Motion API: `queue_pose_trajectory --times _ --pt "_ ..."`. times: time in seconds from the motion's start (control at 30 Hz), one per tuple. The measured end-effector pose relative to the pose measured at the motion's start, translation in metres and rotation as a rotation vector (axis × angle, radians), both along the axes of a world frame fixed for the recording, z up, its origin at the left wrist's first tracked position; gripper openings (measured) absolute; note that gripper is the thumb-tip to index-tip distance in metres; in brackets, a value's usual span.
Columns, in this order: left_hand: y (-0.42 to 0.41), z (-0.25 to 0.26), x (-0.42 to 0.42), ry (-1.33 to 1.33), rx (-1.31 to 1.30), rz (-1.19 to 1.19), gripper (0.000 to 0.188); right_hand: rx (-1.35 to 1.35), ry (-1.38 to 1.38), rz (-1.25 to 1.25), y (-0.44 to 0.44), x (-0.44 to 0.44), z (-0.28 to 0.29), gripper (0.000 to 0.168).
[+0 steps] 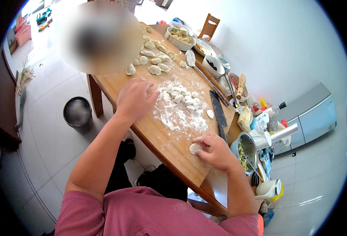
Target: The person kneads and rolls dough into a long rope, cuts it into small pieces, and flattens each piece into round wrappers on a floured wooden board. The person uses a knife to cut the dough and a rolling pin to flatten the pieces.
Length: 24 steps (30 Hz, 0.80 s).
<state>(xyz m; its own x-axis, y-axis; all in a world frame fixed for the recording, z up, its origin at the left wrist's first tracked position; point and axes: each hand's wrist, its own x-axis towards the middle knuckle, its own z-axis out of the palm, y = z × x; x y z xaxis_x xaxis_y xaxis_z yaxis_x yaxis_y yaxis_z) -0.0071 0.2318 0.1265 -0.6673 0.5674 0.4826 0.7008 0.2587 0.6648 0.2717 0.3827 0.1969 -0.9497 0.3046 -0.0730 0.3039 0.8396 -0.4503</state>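
Note:
My right hand (pixel 217 152) pinches a small round dough wrapper (pixel 195 149) between thumb and fingers, low over the wooden board (pixel 173 153). My left hand (pixel 136 98) is held at the board's left side, beside the flour, its thumb and forefinger apart. Nothing shows between them, though the palm is turned from view. Between my hands lies a patch of white flour (pixel 176 118) with several floured dough pieces (pixel 179 96). One flattened dough piece (pixel 210 114) sits apart at the flour's right edge. Beyond, formed dumplings (pixel 154 70) stand in loose rows.
A cleaver (pixel 217 109) and a rolling pin (pixel 210 75) lie along the board's right side. Past them stand a dish of dumplings (pixel 180 41), a bowl of dark filling (pixel 213 66) and a steel bowl of chopped filling (pixel 251 147). Another person, blurred, is across the table. A bin (pixel 77 112) stands left.

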Motion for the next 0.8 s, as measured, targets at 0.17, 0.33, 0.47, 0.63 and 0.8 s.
queue_pose_trajectory --times 0.17,0.33,0.47,0.63,0.8 --pt "0.000 -0.008 -0.005 0.070 0.054 0.014 0.031 -0.163 -0.112 -0.119 0.007 -0.008 0.010 0.026" --pt "0.003 -0.009 -0.003 0.082 0.089 0.008 0.031 -0.208 0.215 -0.454 0.067 -0.023 -0.010 0.026" --pt "0.004 -0.007 -0.003 0.047 0.036 -0.009 0.033 -0.218 0.463 -0.610 0.099 -0.045 -0.013 0.026" --pt "0.001 -0.005 -0.002 0.034 0.030 0.006 0.032 0.220 0.292 -0.272 0.066 -0.073 -0.018 0.032" --pt "0.002 -0.007 -0.004 0.039 0.026 -0.010 0.032 0.408 0.111 -0.301 0.029 -0.092 -0.021 0.038"
